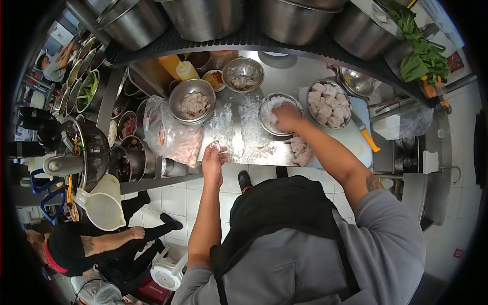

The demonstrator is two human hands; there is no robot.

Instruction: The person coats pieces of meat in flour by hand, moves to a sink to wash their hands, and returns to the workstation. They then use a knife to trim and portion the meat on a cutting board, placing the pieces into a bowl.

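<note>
My right hand (287, 117) reaches down into a metal bowl of white flour (270, 105), its fingertips hidden in the bowl. My left hand (214, 158) is palm up over the front edge of the steel counter (231, 122), fingers curled around something small and pale, dusted white; I cannot tell what it is. To its left lies a clear plastic bag of pale pink raw meat (178, 145). Raw meat pieces (301, 151) rest at the counter edge below the flour bowl. Beside that bowl stands a metal bowl heaped with whitish lumps (329, 104).
A yellow-handled knife (369, 137) lies on the white cutting board (351, 147). At the back left are a stacked bowl of pale meat (193, 101) and a smaller bowl (242, 74). Large pots (203, 20) line the shelf above. Another person (71, 244) is at lower left.
</note>
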